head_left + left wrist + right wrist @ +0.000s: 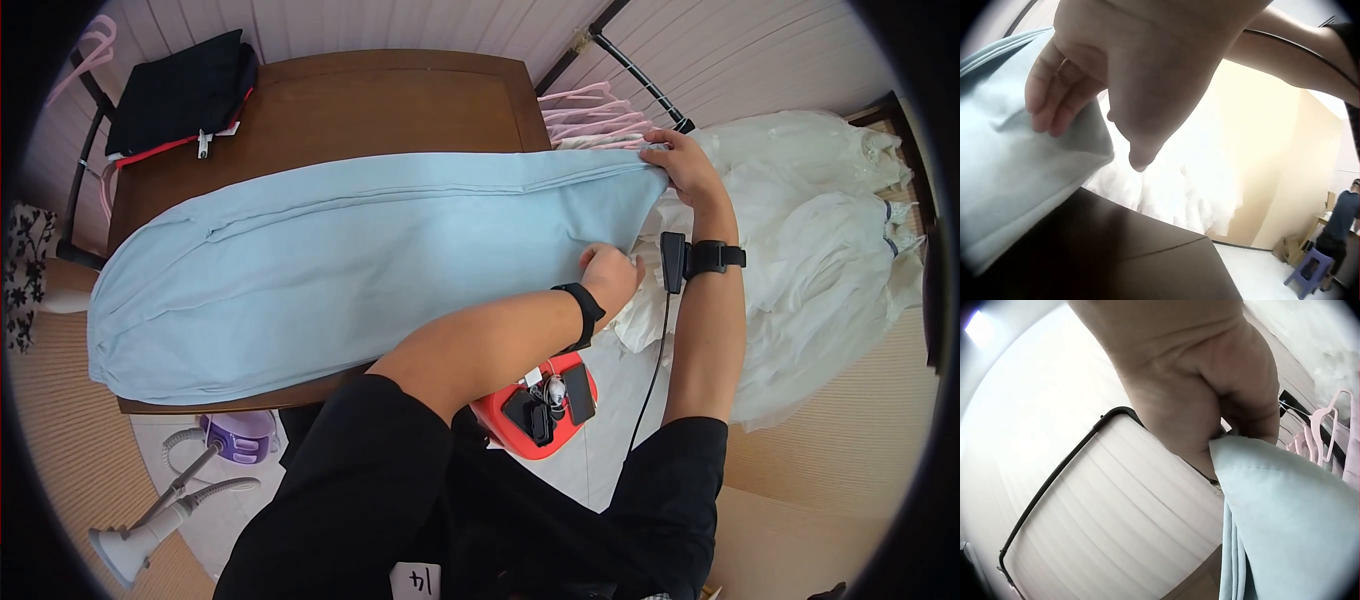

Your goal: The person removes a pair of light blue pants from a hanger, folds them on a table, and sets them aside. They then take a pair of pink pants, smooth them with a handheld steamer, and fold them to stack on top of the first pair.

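Right hand (690,172) pinches the light-blue cloth (380,260) at its far right corner, beyond the right edge of the desk (400,105); left hand (610,274), fingers loosely bent, thumb apart, touches its near right end. Leftward, the cloth reaches the desk's left edge.

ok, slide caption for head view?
Right hand grips and left hand touches one end of blue fabric on a brown table.

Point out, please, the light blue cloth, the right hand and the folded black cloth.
Light blue cloth (370,265): head view, middle of its upper surface.
Right hand (687,170): head view, middle of the hand.
Folded black cloth (175,95): head view, middle of its top.
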The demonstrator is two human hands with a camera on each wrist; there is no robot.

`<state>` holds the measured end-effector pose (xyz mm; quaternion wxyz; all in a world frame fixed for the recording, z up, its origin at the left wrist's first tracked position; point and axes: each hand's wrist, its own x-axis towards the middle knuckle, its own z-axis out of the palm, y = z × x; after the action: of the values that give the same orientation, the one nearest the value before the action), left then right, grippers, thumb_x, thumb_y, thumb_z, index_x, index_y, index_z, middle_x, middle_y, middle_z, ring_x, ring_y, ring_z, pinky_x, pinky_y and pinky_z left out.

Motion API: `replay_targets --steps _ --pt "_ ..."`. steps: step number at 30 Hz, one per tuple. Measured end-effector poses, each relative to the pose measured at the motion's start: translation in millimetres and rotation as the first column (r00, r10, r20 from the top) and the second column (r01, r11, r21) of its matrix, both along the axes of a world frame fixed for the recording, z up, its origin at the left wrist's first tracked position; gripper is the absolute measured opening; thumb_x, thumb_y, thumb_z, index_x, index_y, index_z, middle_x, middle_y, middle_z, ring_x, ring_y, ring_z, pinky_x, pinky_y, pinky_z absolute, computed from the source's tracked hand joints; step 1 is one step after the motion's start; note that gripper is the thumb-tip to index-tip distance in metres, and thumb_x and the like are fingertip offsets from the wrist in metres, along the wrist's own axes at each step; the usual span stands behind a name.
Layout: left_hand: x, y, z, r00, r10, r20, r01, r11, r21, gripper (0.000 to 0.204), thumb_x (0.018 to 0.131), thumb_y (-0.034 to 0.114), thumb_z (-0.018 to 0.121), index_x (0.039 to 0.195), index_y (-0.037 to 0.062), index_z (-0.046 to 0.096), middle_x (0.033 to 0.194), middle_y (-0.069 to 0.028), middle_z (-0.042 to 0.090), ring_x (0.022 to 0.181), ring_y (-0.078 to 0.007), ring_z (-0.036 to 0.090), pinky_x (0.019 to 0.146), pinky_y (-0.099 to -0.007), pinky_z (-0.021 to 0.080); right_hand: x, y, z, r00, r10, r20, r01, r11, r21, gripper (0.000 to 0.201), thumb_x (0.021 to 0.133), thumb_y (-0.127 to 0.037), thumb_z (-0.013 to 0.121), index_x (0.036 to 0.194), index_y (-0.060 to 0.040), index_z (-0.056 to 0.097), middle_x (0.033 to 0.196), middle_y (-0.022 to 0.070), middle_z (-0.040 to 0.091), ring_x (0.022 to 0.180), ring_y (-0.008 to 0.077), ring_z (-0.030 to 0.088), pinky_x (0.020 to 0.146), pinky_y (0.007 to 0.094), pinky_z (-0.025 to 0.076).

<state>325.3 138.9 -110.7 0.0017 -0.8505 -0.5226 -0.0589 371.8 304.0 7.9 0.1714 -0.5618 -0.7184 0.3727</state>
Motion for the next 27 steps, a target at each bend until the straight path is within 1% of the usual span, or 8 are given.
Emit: replay_targets --steps 7,11,13,14,20,24,26,27 --pt "-3 5 13 0.983 0.037 -0.179 -0.068 0.982 -0.173 0.087 0.072 0.022 0.072 0.145 -0.0043 0.032 0.078 -0.0039 0.070 0.060 -0.0200 0.065 0.041 -0.0403 0.044 -2 -2 -3 0.997 0.039 0.061 -0.043 0.997 0.059 0.034 0.078 -0.013 0.073 0.108 -0.0002 0.066 0.086 0.0066 0.061 0.077 0.0162 0.056 0.061 0.0296 0.044" --pt "3 -4 -7 0.980 0.169 -0.102 -0.186 0.962 -0.197 0.079 0.079 0.020 0.066 0.148 0.0061 0.030 0.092 -0.0102 0.067 0.073 -0.0291 0.066 0.047 -0.0451 0.049 -3 1 -5 0.997 0.030 0.074 -0.035 0.998 0.056 0.036 0.077 -0.015 0.074 0.109 0.0000 0.066 0.086 0.0070 0.061 0.076 0.0165 0.056 0.062 0.0300 0.044" --pt "0 -6 -22 0.972 0.227 -0.067 -0.219 0.970 0.108 0.081 0.078 0.021 0.066 0.149 0.0051 0.031 0.079 -0.0080 0.068 0.062 -0.0234 0.065 0.042 -0.0448 0.047 -4 0 -6 0.995 0.037 0.087 -0.044 0.996 0.083 0.036 0.077 -0.015 0.074 0.109 0.0001 0.066 0.086 0.0073 0.061 0.076 0.0166 0.056 0.062 0.0301 0.044" --pt "-1 -9 -22 0.971 0.228 -0.068 -0.220 0.970 0.106 0.081 0.078 0.021 0.066 0.149 0.0051 0.031 0.079 -0.0080 0.068 0.062 -0.0234 0.065 0.042 -0.0448 0.047 -3 0 -6 0.994 0.041 0.103 -0.053 0.992 0.113 0.037 0.077 -0.016 0.074 0.110 0.0002 0.066 0.087 0.0075 0.062 0.075 0.0168 0.056 0.062 0.0302 0.044" --pt "-13 -30 -18 0.929 0.133 0.346 -0.131 0.991 -0.030 0.066 0.083 0.013 0.058 0.146 0.0075 0.039 0.084 -0.0160 0.066 0.073 -0.0305 0.067 0.056 -0.0435 0.053 -15 2 -3 0.982 0.012 0.186 -0.044 0.985 0.167 0.036 0.078 -0.013 0.073 0.111 0.0008 0.065 0.098 0.0096 0.062 0.081 0.0174 0.057 0.066 0.0298 0.045" --pt "-44 -57 -13 0.819 -0.001 0.574 0.062 0.994 -0.086 0.056 0.084 0.011 0.056 0.139 0.0061 0.046 0.103 -0.0212 0.062 0.099 -0.0389 0.062 0.082 -0.0473 0.051 -44 -8 -3 0.950 0.021 0.311 -0.121 0.945 0.303 0.041 0.075 -0.015 0.072 0.112 0.0006 0.065 0.103 0.0148 0.066 0.086 0.0255 0.063 0.073 0.0344 0.049" --pt "-68 -61 -6 0.764 0.052 0.643 0.216 0.918 -0.331 0.043 0.086 0.013 0.055 0.127 0.0023 0.054 0.109 -0.0211 0.061 0.105 -0.0407 0.059 0.090 -0.0492 0.048 -68 -14 -8 0.854 0.046 0.519 -0.347 0.793 0.501 0.044 0.074 -0.016 0.070 0.114 0.0004 0.063 0.106 0.0203 0.067 0.096 0.0339 0.065 0.082 0.0393 0.051" --pt "-89 -70 4 0.734 0.092 0.673 0.209 0.912 -0.353 0.034 0.087 0.017 0.055 0.117 -0.0004 0.057 0.107 -0.0214 0.061 0.104 -0.0419 0.059 0.092 -0.0494 0.047 -84 -30 -12 0.881 0.084 0.465 -0.357 0.764 0.538 0.044 0.076 -0.016 0.069 0.116 0.0005 0.063 0.104 0.0226 0.067 0.101 0.0371 0.064 0.087 0.0420 0.051"
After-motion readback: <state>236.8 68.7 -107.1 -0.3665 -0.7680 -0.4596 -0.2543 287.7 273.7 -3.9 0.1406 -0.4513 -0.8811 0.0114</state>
